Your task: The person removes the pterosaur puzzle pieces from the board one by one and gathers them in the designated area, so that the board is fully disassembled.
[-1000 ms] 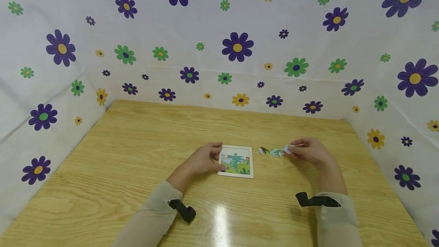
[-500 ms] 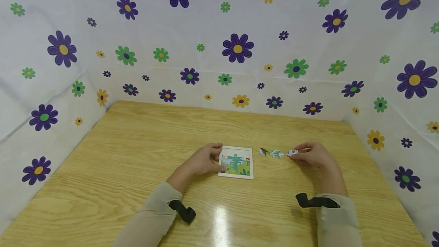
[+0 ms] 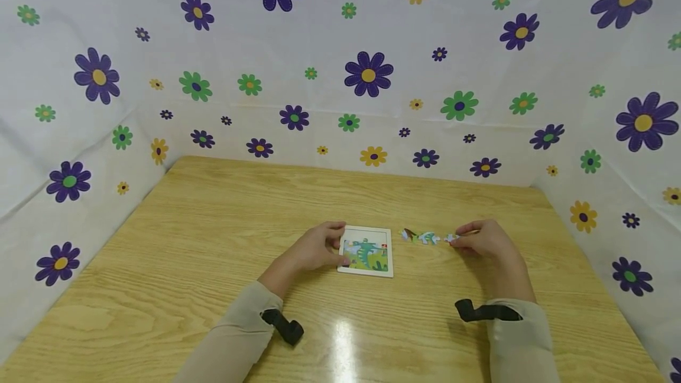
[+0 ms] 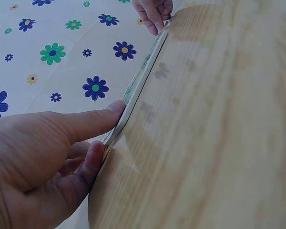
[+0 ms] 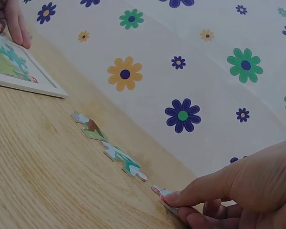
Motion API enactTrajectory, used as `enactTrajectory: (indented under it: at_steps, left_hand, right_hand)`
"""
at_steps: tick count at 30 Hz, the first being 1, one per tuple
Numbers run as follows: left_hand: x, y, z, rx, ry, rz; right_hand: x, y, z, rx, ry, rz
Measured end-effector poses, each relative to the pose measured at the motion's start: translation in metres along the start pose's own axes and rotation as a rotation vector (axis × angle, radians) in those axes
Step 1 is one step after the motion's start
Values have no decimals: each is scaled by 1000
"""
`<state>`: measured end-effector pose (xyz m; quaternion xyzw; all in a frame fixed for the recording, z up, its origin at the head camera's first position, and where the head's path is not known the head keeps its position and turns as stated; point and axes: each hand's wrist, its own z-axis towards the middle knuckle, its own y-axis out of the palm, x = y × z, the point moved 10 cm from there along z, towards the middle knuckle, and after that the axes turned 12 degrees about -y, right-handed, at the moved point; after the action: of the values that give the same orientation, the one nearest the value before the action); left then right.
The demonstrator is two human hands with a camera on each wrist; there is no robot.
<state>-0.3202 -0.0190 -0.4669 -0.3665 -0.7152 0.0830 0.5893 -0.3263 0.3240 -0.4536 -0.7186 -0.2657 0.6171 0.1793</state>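
A square jigsaw puzzle in a white frame (image 3: pixel 392 253) lies on the table, its picture a green dinosaur with a pale strip along the top. My left hand (image 3: pixel 318 247) grips the frame's left side, thumb (image 4: pixel 115 106) on the upper face and fingers along the edge. To the right of the frame, my right hand (image 3: pixel 485 240) pinches a light blue puzzle piece (image 5: pixel 163 192) with a red patch between thumb and fingers, close over the tabletop. Two loose pieces lie between frame and right hand: a brown-and-green piece (image 5: pixel 91 128) and a blue-and-teal piece (image 5: pixel 125 161).
The wood-grain table (image 3: pixel 239 194) reaches back to a white cloth (image 3: pixel 319 34) printed with purple, green and yellow flowers, which stands round its back and sides. Black straps (image 3: pixel 284 327) sit at both cuffs. A light reflection shines on the table's near middle.
My right hand has drawn its puzzle piece rightward, away from the blue-and-teal piece, and the piece now shows lower and flatter. My left hand and the frame stay in place.
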Motion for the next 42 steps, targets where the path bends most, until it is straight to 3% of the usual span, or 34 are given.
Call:
enactTrajectory:
  at_steps: [10, 17, 21, 34, 42]
  left_hand:
    - [1, -1, -1, -16, 7, -19]
    - [1, 0, -1, -9, 2, -19]
    - [2, -1, -1, -7, 3, -11]
    - [-2, 0, -1, -3, -9, -19]
    - [0, -1, 0, -2, 5, 16]
  right_hand:
    - [-2, 5, 1, -56, -56, 94]
    - [-15, 10, 5, -68, -89, 72]
    - [-23, 17, 8, -90, -133, 113]
    - [-56, 56, 16, -144, -220, 237]
    - [-72, 92, 22, -206, -236, 207]
